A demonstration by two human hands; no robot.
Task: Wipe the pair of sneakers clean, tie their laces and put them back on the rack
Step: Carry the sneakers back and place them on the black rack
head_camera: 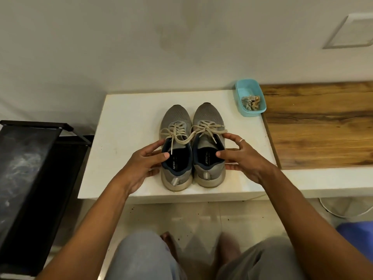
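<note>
We look down on a white table (125, 118) set against a pale, smudged wall (121, 47), with a wooden counter (323, 122) joining it on the right and a glossy tiled floor (201, 219) below. The 2 sneakers stand side by side in the middle of the table, toes toward the wall, heels toward us. Our left hand (141, 164) holds the left sneaker (175, 116) and our right hand (244, 158) holds the right sneaker (207, 116). Each thumb lies over the padded collar and the spread fingers press the outer side. A ring (242, 140) sits on 1 right finger. The black rack (30, 158) stands at the left, cut off by the frame, so we cannot count its shelves. Its dark fabric shows pale dusty streaks. A blue object (357, 233) at the lower right is also cut off and unclear, and our knees and feet blur at the bottom. The uppers are grey mesh with navy lining and thick off-white soles, grimy at the edges. The flat cream laces (181, 136) lie in loose loops. We cannot tell how firm the knots are. A rounded turquoise plastic tub (240, 91) at the table's far right corner holds a crumpled, stained cloth (251, 103).
</note>
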